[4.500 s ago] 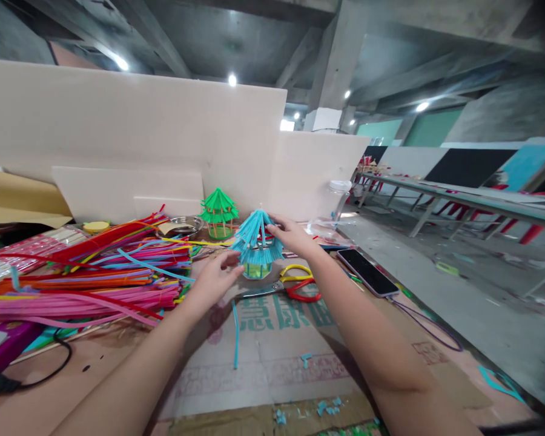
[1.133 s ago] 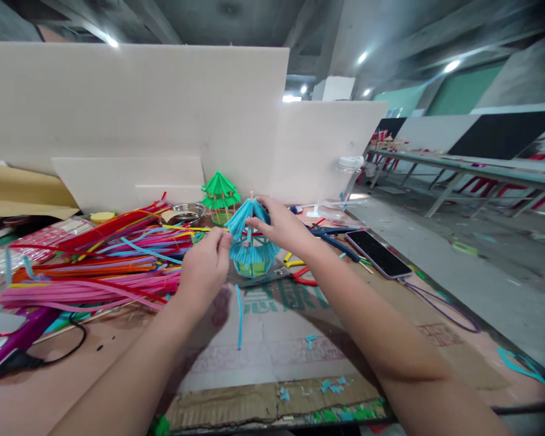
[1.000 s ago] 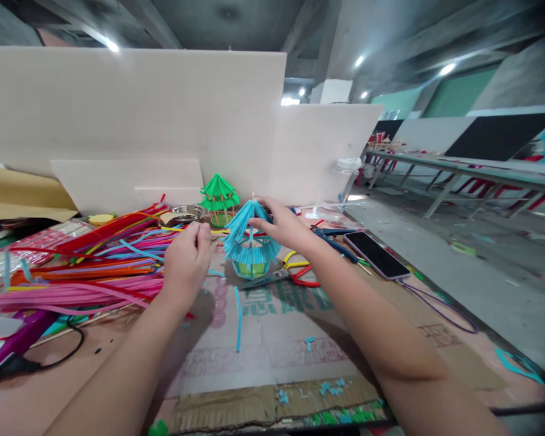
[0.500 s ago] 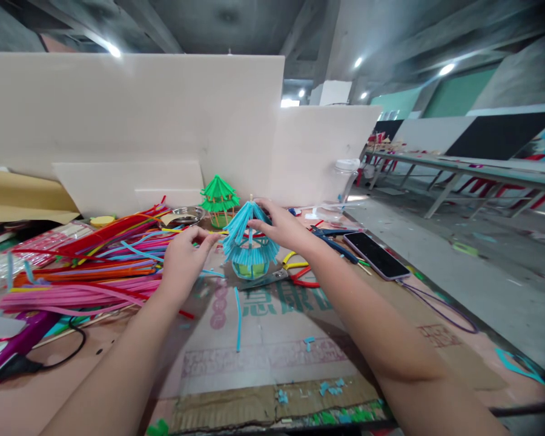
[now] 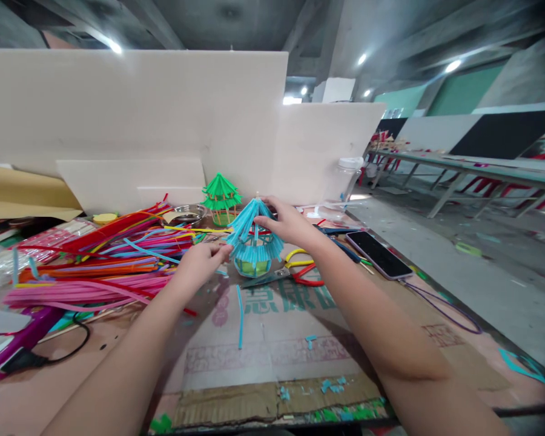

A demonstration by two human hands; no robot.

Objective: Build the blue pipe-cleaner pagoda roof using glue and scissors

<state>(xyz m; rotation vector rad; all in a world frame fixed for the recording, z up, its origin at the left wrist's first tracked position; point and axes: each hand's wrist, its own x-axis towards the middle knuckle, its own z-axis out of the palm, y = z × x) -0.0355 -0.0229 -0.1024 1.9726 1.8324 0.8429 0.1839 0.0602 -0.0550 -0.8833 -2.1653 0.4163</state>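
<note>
Right hand pinching upper roof of blue pipe-cleaner pagoda, guess to keep it steady. Left hand fingertips touching lower fringe edge, loosely curled, not gripping anything. Pagoda stands upright on cardboard mat, scissors just beside. Green pagoda behind, maybe reference. Pipe-cleaner pile left, phone right.

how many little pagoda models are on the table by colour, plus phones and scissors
blue pagoda model, between the left hand and right hand: 1
green pagoda model: 1
phone: 1
scissors: 1
total: 4
</note>
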